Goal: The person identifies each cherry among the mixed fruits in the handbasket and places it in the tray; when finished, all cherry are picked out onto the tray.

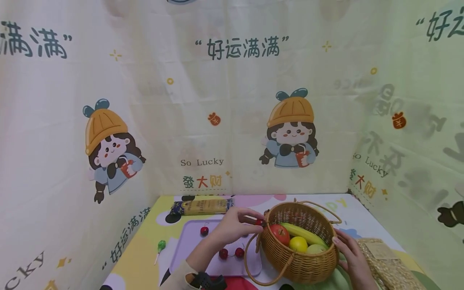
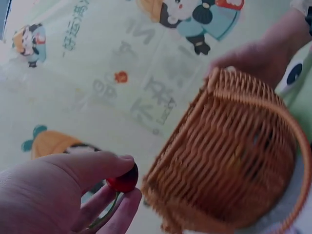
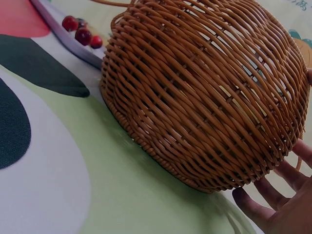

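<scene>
In the head view, my left hand (image 1: 237, 227) pinches a red cherry (image 1: 260, 222) beside the left rim of a brown wicker basket (image 1: 304, 270). The left wrist view shows this cherry (image 2: 123, 179) between thumb and fingers, its green stem hanging down, just apart from the basket. Inside the basket are a red apple (image 1: 280, 233), a banana (image 1: 304, 235), a yellow lemon-like fruit (image 1: 298, 244) and a pale green fruit (image 1: 316, 249). My right hand (image 1: 352, 255) rests on the basket's right side; the right wrist view shows its spread fingers (image 3: 270, 192) touching the weave.
Several cherries (image 1: 223, 253) lie on a purple tray (image 1: 192, 245) left of the basket. A packaged bar-shaped food pack (image 1: 203, 206) lies behind the tray, a green lollipop (image 1: 161, 244) to its left. A woven straw item (image 1: 391, 264) sits at right. Basket handles (image 1: 266, 283) stick out sideways.
</scene>
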The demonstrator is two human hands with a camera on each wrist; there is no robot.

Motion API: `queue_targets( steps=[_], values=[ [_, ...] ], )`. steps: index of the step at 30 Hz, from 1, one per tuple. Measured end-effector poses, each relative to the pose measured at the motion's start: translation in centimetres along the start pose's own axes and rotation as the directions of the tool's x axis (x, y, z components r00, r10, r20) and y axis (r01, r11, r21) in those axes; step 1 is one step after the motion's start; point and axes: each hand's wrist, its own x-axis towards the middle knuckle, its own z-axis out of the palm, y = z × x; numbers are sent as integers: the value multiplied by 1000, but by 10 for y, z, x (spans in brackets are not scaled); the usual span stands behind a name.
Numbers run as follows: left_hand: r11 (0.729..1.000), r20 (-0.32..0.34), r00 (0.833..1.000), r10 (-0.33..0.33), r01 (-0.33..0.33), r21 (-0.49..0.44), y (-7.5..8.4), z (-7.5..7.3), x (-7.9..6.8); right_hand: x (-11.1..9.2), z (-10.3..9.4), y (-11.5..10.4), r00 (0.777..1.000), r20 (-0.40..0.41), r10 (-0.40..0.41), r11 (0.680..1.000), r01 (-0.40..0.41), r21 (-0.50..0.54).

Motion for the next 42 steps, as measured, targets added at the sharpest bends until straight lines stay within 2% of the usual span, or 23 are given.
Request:
queue_targets(
  steps=[3,8,12,17,22,30,37,42],
  values=[
    [1000,-61,998,-27,27,-4,-16,-21,-16,0,1,0,1000,-9,2,1000,-2,0],
    [997,-158,984,-77,80,17,-40,-49,-46,0,1,0,1000,-12,4,1000,-4,-1],
    [992,-215,971,-103,115,42,-54,-64,-66,0,1,0,1000,-8,6,1000,-7,-11],
    [989,-256,961,-108,129,67,-69,-77,-81,-1,1,0,1000,-1,7,1000,-7,-18],
    [982,-288,949,-129,162,94,-83,-83,-92,-1,0,0,1000,3,8,1000,-8,-24],
    [966,-341,932,-122,190,176,-103,-89,-100,-2,0,0,1000,6,1,1000,-1,-27],
    [944,-406,904,-133,240,227,-120,-92,-104,-2,1,1,1000,9,2,1000,-1,-21],
    [931,-412,905,-107,236,278,-127,-92,-107,-2,1,0,1000,10,-4,1000,5,-20]
  ],
)
